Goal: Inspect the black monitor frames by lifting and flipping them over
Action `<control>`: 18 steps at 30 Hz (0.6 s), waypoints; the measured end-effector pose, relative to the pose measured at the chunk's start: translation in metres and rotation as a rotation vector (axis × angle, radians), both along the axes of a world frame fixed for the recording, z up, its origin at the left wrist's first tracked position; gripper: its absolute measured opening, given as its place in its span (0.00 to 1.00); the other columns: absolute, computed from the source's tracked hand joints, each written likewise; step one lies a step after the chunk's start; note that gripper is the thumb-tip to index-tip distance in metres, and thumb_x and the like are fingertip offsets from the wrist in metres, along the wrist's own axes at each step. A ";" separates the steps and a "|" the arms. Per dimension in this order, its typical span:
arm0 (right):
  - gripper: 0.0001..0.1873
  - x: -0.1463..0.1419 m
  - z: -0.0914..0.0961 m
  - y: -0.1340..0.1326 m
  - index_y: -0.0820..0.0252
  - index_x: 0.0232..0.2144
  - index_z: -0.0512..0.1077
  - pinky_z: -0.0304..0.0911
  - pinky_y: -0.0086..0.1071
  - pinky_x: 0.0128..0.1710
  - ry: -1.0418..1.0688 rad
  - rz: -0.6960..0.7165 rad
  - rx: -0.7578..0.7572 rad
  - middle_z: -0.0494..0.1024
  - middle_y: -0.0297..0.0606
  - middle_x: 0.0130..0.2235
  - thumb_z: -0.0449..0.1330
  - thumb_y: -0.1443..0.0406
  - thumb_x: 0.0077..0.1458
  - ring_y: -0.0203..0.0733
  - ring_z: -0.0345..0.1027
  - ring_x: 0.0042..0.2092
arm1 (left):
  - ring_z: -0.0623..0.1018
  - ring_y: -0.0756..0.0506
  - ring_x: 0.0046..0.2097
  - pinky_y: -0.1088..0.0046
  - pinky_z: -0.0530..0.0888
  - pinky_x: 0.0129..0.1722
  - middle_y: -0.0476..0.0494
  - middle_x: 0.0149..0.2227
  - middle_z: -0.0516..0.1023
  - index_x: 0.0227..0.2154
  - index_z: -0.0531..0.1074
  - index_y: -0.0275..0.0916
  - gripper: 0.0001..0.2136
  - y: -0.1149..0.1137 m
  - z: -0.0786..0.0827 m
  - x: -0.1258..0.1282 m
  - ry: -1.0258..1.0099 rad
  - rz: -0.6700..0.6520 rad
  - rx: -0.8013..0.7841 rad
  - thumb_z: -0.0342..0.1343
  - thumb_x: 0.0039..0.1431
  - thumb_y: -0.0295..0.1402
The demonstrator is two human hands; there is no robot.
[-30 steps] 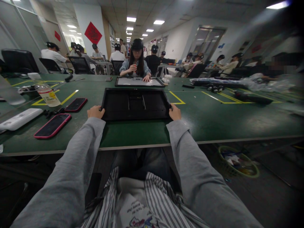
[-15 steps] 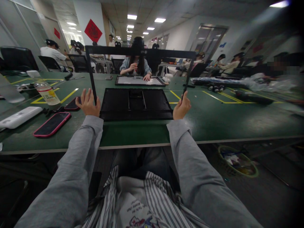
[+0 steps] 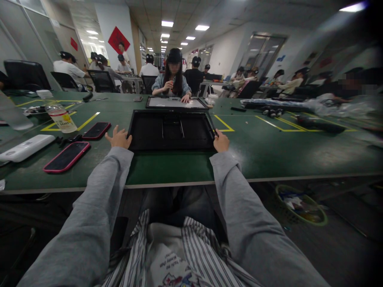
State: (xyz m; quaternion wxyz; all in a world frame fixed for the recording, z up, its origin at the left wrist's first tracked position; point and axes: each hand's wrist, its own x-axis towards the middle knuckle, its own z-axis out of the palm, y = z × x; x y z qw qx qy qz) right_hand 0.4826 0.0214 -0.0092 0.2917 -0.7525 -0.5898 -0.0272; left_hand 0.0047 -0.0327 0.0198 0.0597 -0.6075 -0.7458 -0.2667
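Now, frame (image 3: 149, 113): over the black panel (image 3: 146, 130), on the table's (image 3: 170, 169) near side; probably best kept level, corners matched.
Left hand (image 3: 118, 137): fingers spread at the left edge — grip unclear.
Right hand (image 3: 221, 141): pinching the right edge.

Nine o'clock: two phones (image 3: 66, 157) lay near bottle (image 3: 63, 119) and white device (image 3: 26, 148). Eleven: red poster (image 3: 116, 40) hung on pillar (image 3: 112, 18). Twelve: co-worker (image 3: 172, 79) sat across table (image 3: 275, 155). Four: basket (image 3: 323, 219) of scraps (image 3: 296, 201) stood low.
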 end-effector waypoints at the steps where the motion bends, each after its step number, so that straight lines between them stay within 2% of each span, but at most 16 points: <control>1: 0.29 0.000 -0.001 0.001 0.59 0.67 0.63 0.60 0.49 0.54 -0.001 -0.002 -0.009 0.77 0.54 0.51 0.49 0.67 0.64 0.56 0.69 0.53 | 0.52 0.32 0.71 0.34 0.45 0.63 0.41 0.60 0.73 0.46 0.79 0.49 0.15 0.000 0.000 0.000 0.000 0.008 -0.006 0.51 0.61 0.37; 14: 0.29 0.005 -0.010 0.008 0.59 0.65 0.64 0.61 0.47 0.54 0.035 0.022 -0.021 0.77 0.52 0.51 0.51 0.68 0.62 0.54 0.70 0.53 | 0.54 0.34 0.70 0.39 0.48 0.64 0.38 0.59 0.74 0.51 0.77 0.44 0.18 0.011 -0.012 -0.008 0.039 0.031 -0.035 0.48 0.63 0.38; 18: 0.29 0.007 -0.012 0.009 0.60 0.65 0.65 0.61 0.46 0.54 0.026 0.047 0.006 0.77 0.52 0.52 0.51 0.69 0.62 0.54 0.69 0.53 | 0.60 0.33 0.67 0.40 0.52 0.63 0.35 0.57 0.76 0.50 0.78 0.43 0.18 0.015 -0.015 -0.011 0.022 0.068 -0.054 0.49 0.63 0.40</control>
